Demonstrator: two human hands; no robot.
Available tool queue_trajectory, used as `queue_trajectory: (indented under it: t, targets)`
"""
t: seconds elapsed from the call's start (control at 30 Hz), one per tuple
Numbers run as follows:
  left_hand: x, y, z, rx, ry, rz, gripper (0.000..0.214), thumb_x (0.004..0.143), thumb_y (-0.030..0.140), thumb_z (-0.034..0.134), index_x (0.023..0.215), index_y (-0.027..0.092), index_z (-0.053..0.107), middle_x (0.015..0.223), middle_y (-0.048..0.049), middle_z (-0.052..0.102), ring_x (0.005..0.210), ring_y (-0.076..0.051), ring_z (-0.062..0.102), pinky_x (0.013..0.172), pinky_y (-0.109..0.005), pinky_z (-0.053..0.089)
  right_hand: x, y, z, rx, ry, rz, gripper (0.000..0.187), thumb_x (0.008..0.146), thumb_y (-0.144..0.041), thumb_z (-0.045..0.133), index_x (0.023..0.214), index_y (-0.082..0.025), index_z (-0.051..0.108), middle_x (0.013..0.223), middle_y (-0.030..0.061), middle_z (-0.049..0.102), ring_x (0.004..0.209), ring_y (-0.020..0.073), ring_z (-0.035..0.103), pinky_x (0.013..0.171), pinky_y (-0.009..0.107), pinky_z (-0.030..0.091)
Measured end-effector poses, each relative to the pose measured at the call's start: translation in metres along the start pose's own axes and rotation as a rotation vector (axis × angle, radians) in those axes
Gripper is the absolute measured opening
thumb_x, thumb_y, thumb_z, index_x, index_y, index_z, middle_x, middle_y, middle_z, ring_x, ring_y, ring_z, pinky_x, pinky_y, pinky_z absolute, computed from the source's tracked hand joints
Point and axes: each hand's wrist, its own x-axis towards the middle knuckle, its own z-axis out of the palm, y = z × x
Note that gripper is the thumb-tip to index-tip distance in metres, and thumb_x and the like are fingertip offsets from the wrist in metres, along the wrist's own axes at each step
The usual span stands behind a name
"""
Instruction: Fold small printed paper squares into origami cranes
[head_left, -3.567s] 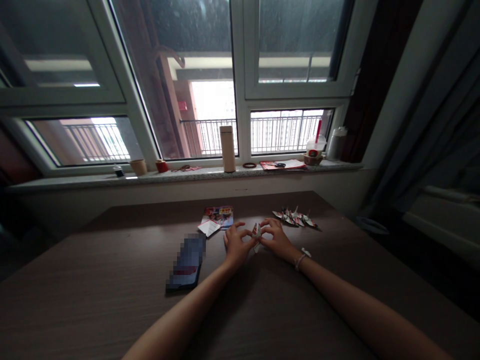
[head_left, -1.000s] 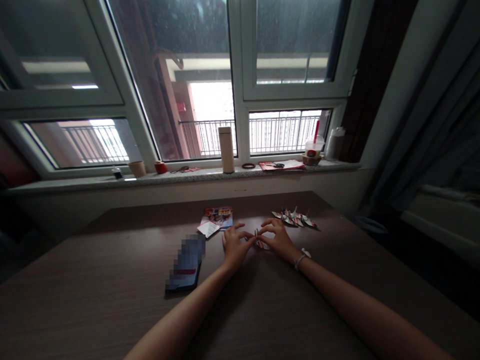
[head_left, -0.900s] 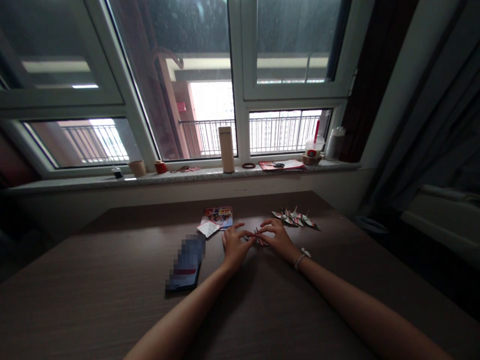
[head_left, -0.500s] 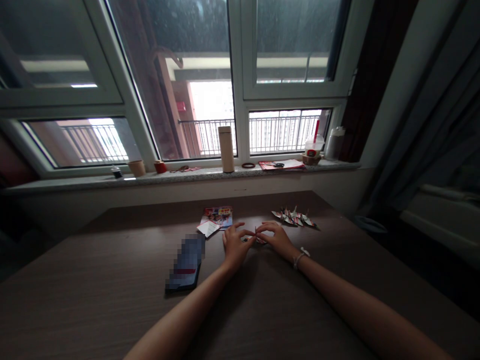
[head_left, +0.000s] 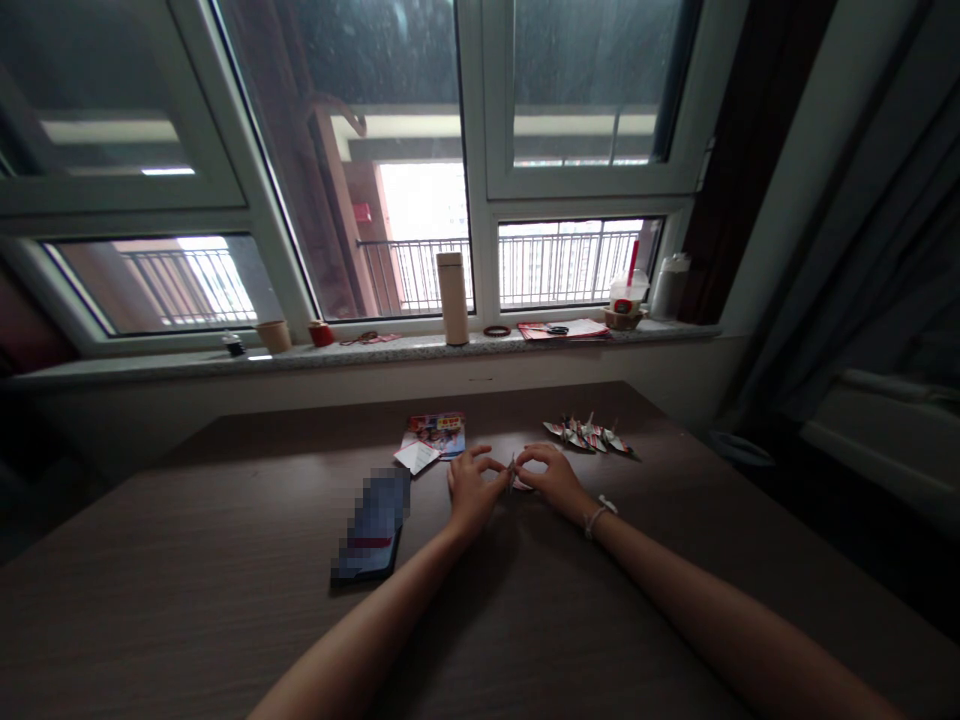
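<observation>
A small folded paper piece [head_left: 515,478], red and white, sits low over the brown table [head_left: 225,600] between my two hands. My left hand [head_left: 470,490] pinches its left side with thumb and forefinger. My right hand [head_left: 553,477], a white band at its wrist, pinches the right side with curled fingers. Most of the paper is hidden by my fingers. Several finished paper cranes [head_left: 590,438] lie in a row just beyond my right hand.
A dark phone [head_left: 373,528] lies left of my hands. A coloured paper pack [head_left: 437,435] with a loose white sheet [head_left: 417,456] lies behind my left hand. The windowsill holds a tall cream flask [head_left: 453,298], cups, scissors and a drink cup [head_left: 628,297].
The paper piece has gone from held upright and taller to lower and flatter on the table. My hands have drawn closer together around it.
</observation>
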Motion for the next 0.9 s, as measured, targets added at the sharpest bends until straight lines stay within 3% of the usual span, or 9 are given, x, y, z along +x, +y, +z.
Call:
queue_trajectory:
  t: [0.07,0.23,0.33,0.47,0.73,0.9]
  targets:
    - [0.0,0.001,0.0,-0.003,0.004,0.017,0.005,0.075,0.028,0.071,0.073,0.024,0.074,0.117,-0.0036,0.065,0.115,-0.026,0.052,0.106,-0.045,0.033,-0.001,-0.003,0.0,0.008,0.008,0.029,0.006,0.071,-0.028,0.069,0.072,-0.023,0.073,0.097,0.0064,0.072,0.111,0.0272,0.059,0.107,0.048,0.032]
    - [-0.001,0.003,-0.003,-0.028,0.023,0.086,0.007,0.076,0.031,0.071,0.08,0.026,0.075,0.112,-0.0032,0.067,0.111,-0.024,0.056,0.105,-0.042,0.035,-0.002,-0.009,-0.001,0.032,-0.001,0.066,0.006,0.071,-0.028,0.07,0.069,-0.022,0.07,0.1,0.0077,0.073,0.113,0.0276,0.06,0.115,0.059,0.005]
    - [-0.001,0.004,-0.004,-0.075,-0.015,0.086,0.009,0.077,0.031,0.068,0.081,0.026,0.075,0.099,-0.0025,0.072,0.104,-0.024,0.06,0.1,-0.04,0.039,-0.003,-0.011,-0.001,0.042,0.006,0.048,0.009,0.072,-0.03,0.07,0.072,-0.022,0.07,0.092,0.0065,0.074,0.112,0.0276,0.06,0.114,0.06,0.001]
    - [0.0,0.004,-0.004,-0.183,-0.062,0.055,0.012,0.076,0.03,0.066,0.078,0.023,0.075,0.084,-0.0028,0.075,0.093,-0.022,0.065,0.09,-0.035,0.046,-0.004,-0.013,0.0,0.043,0.022,0.027,0.011,0.074,-0.033,0.069,0.075,-0.022,0.071,0.083,0.0047,0.073,0.111,0.0274,0.059,0.114,0.058,0.005]
    - [0.001,0.005,-0.002,-0.243,-0.042,-0.005,0.011,0.07,0.026,0.067,0.077,0.021,0.074,0.067,0.0011,0.07,0.071,-0.017,0.066,0.076,-0.028,0.048,-0.005,-0.018,0.005,-0.015,0.061,0.034,0.015,0.073,-0.038,0.07,0.072,-0.023,0.07,0.084,0.0042,0.071,0.105,0.0264,0.058,0.111,0.057,0.014]
    - [0.002,0.002,-0.001,-0.305,-0.051,0.005,0.012,0.069,0.021,0.063,0.076,0.02,0.073,0.065,0.0018,0.068,0.069,-0.016,0.065,0.071,-0.026,0.048,-0.005,-0.014,0.004,0.029,0.051,0.011,0.014,0.074,-0.036,0.068,0.073,-0.022,0.071,0.081,0.0037,0.07,0.096,0.024,0.06,0.104,0.048,0.032]
